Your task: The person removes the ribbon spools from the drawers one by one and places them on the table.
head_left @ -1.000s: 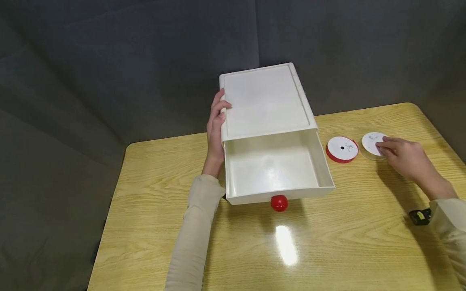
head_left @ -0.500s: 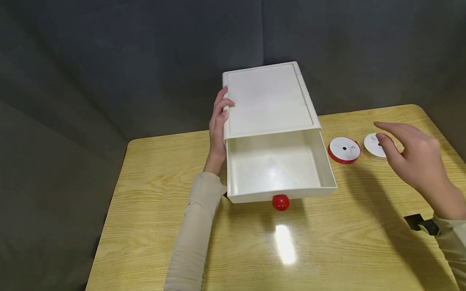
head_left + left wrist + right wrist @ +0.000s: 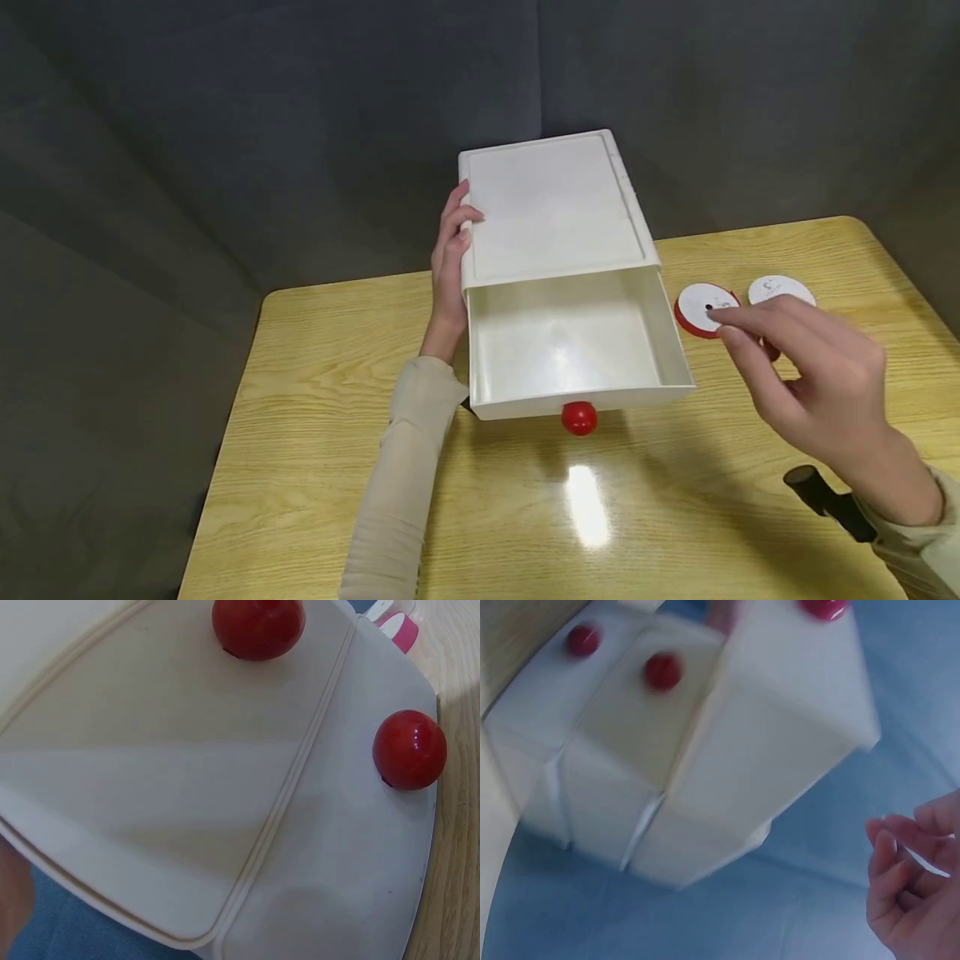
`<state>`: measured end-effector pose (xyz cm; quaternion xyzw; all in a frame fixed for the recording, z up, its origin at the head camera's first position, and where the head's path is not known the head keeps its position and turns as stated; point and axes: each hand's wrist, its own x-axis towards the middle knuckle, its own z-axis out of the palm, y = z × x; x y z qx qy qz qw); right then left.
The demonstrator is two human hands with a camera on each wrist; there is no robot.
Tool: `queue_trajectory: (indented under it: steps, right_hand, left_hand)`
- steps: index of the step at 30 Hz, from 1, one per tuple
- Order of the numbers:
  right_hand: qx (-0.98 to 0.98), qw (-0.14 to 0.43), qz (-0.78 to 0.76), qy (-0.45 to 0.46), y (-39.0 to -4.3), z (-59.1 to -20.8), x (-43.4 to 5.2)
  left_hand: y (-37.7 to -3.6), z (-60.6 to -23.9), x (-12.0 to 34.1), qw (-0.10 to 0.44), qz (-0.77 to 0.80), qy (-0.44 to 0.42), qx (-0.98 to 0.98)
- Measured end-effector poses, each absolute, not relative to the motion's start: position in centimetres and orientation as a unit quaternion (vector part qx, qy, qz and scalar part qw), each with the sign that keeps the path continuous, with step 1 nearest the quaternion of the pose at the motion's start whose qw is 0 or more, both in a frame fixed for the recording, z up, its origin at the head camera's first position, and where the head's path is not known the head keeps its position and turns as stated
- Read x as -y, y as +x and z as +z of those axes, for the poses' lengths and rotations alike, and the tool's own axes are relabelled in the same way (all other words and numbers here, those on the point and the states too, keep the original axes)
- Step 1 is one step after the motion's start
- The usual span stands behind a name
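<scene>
- I have the right hand (image 3: 821, 383) hanging over the desk (image 3: 300, 417), thumb and forefinger a small gap apart and the other fingers loosely bent; I see nothing in its hold.
- My left hand (image 3: 450, 267) grips the side of the white drawer unit (image 3: 555, 208), palm along the wall and fingertips bent over the top edge.
- The red ribbon spool (image 3: 697, 302) lies flat on the desk just beyond the right hand's fingertips, which overlap it in the head view; I can't see any contact.
- The pale spool (image 3: 776, 287) lies beyond the right hand's knuckles, partly hidden by them.
- To the right hand's left, the top drawer (image 3: 637, 401) stands pulled out toward me, its red knob (image 3: 579, 418) a little nearer to me than those fingertips. The left wrist view shows the lower drawers (image 3: 165, 787) closed.
- Step in hand, as I judge it: the left hand steadies the unit while the right is between grips, free for either a spool or the drawer.
- Next, a spool would call for lowering the fingertips onto its rim and pinching. The drawer would call for going left to the knob and pushing away from me, with the left hand bracing so the unit doesn't slide.
</scene>
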<state>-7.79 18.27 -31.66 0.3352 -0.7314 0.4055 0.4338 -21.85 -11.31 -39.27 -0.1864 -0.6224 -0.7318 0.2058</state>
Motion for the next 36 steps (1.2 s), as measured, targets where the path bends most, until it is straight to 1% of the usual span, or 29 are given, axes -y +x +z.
queue_trajectory:
  steps: [8, 12, 15, 19, 24, 29, 34, 36]
  right_hand:
    - [0.681, 0.355, 0.448, 0.458, -5.0, -31.7, -15.3]
    - [0.670, 0.322, 0.445, 0.499, -4.5, -32.7, -14.4]
    - [0.670, 0.309, 0.437, 0.514, -4.4, -33.5, -13.8]
    - [0.692, 0.291, 0.424, 0.506, -4.2, -34.7, -13.6]
    - [0.723, 0.249, 0.422, 0.487, -3.9, -36.1, -13.4]
    - [0.743, 0.233, 0.422, 0.464, -3.9, -36.9, -12.8]
    - [0.771, 0.176, 0.431, 0.434, -3.8, -37.3, -12.4]
    - [0.771, 0.170, 0.439, 0.429, -3.8, -37.5, -12.3]
  left_hand:
    - [-22.0, -39.3, 10.9, 0.197, -0.734, -0.186, 0.623]
    - [-21.9, -39.3, 11.0, 0.192, -0.734, -0.184, 0.625]
    - [-21.9, -39.3, 11.0, 0.192, -0.735, -0.184, 0.624]
    - [-21.8, -39.2, 11.0, 0.189, -0.737, -0.184, 0.622]
    - [-21.7, -39.1, 11.0, 0.190, -0.737, -0.184, 0.622]
    - [-21.7, -39.2, 11.0, 0.192, -0.735, -0.188, 0.623]
    - [-21.8, -39.3, 11.1, 0.196, -0.732, -0.192, 0.623]
    - [-21.8, -39.3, 11.1, 0.198, -0.732, -0.191, 0.624]
